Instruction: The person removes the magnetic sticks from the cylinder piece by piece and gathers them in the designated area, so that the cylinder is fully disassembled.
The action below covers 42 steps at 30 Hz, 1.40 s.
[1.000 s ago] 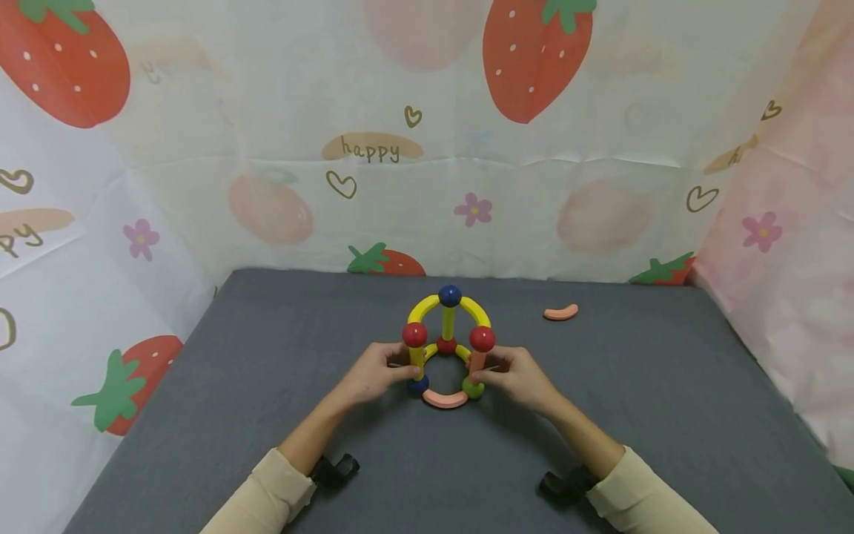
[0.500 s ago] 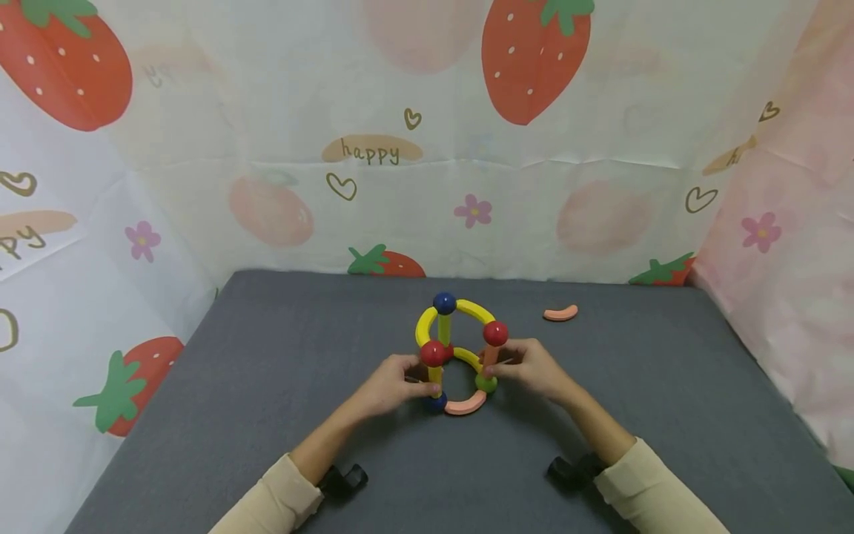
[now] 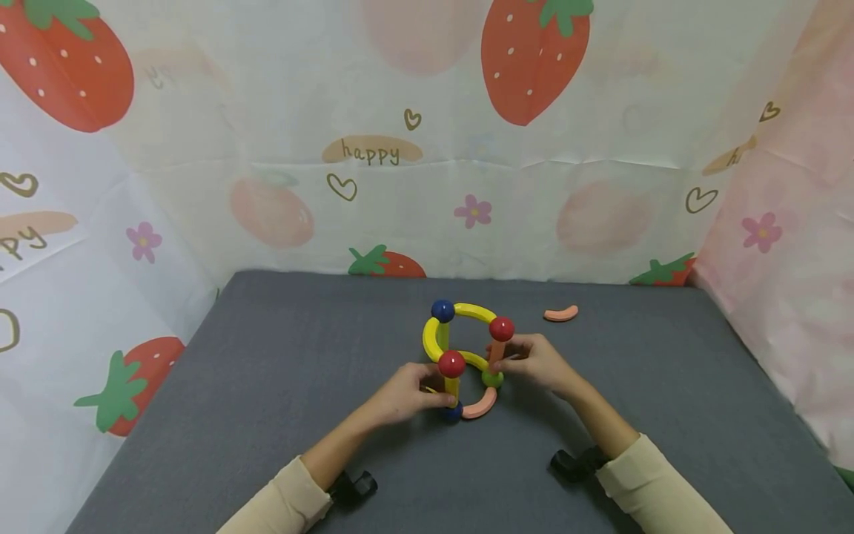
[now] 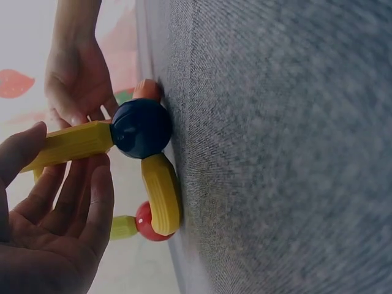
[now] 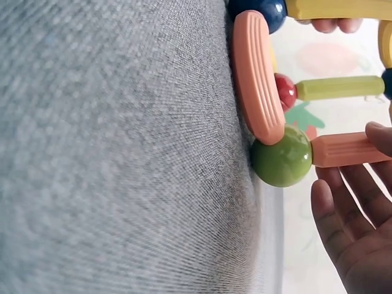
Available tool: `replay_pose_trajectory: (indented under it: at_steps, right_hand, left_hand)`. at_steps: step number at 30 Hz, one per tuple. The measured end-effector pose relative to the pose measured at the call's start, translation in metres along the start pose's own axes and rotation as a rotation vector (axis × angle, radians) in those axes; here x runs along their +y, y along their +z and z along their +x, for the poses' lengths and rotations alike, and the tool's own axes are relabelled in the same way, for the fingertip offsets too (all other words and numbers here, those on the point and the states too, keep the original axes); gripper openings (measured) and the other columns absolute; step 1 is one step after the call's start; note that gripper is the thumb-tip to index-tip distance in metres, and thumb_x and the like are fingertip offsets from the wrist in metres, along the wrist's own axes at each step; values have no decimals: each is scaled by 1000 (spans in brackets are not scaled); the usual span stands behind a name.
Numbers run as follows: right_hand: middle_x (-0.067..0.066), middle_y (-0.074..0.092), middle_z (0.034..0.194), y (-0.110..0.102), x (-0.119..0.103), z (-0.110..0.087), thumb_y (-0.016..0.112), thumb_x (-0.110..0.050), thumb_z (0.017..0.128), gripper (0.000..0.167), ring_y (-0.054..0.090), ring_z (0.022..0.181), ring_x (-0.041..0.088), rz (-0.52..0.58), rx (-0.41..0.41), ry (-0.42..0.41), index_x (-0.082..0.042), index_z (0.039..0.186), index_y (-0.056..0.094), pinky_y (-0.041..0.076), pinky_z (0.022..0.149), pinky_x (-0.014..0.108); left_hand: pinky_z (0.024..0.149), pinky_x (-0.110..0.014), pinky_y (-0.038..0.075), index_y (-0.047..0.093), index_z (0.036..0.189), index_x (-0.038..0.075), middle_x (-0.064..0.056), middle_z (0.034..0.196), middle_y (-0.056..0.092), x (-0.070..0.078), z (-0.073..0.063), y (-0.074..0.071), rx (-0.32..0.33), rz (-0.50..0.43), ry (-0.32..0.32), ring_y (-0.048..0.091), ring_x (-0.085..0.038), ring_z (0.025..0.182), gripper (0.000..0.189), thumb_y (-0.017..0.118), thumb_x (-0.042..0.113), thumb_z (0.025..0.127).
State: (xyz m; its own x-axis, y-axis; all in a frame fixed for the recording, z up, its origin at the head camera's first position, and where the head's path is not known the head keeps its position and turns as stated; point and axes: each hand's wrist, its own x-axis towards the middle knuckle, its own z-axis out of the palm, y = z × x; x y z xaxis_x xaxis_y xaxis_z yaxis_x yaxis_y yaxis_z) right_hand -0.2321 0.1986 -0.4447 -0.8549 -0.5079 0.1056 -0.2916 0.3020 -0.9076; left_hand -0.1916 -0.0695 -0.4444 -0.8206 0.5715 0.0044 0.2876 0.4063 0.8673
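A frame of magnetic rods and balls stands on the grey cloth in the head view. Its top ring has curved yellow rods, a dark blue ball and red balls. My left hand grips the upright yellow rod at the near corner, above a dark blue ball. On the right, the thumb and fingers of my right hand hold the upright orange rod over a green ball. A curved orange rod joins the two lower balls along the cloth.
One loose curved orange rod lies behind and right of the frame. Grey cloth covers the table, and a strawberry-print curtain hangs behind and at both sides.
Both hands have turned the frame counterclockwise as seen from above and shifted it slightly right. The near left corner came forward and right; the right corner went right and back.
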Motion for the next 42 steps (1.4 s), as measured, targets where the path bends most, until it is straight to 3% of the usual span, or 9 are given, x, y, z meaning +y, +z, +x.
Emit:
replay_pose_trajectory:
  at_steps: [7, 17, 29, 37, 42]
  right_hand:
    - [23, 70, 110, 1, 1, 0, 70, -10, 89, 24, 67, 98, 13, -11, 8, 20, 5, 108, 69, 54, 83, 22]
    - [23, 70, 109, 1, 0, 0, 69, -9, 89, 20, 67, 97, 15, -11, 8, 14, 2, 106, 69, 54, 83, 23]
    - [25, 69, 110, 1, 0, -2, 69, -9, 90, 27, 67, 94, 8, -12, 15, 5, 8, 111, 67, 54, 83, 22]
    - [20, 69, 110, -6, -16, -18, 72, -10, 87, 33, 67, 99, 24, -109, 160, 34, 0, 118, 66, 55, 81, 24]
    - [22, 67, 117, -18, -37, -31, 70, -9, 89, 35, 67, 101, 23, -131, 238, 18, 0, 122, 64, 55, 81, 21]
  left_hand:
    - [84, -27, 52, 69, 106, 4, -10, 100, 72, 1, 0, 1, 6, 1, -5, 66, -17, 93, 24, 71, 21, 89]
    - [85, -28, 52, 69, 107, 4, -10, 101, 72, 1, 0, 1, 4, -6, -6, 66, -17, 93, 24, 71, 20, 89]
    - [87, -31, 53, 69, 108, 4, -9, 101, 72, 0, 0, 1, 5, -8, -26, 65, -17, 93, 26, 71, 21, 89]
    - [89, -34, 53, 68, 109, 4, -9, 102, 72, 2, -1, 2, 6, -4, -33, 66, -18, 95, 26, 71, 21, 90]
    - [89, -32, 53, 68, 111, 4, -11, 104, 72, 2, -3, 0, 2, -11, -9, 67, -20, 97, 27, 70, 20, 90]
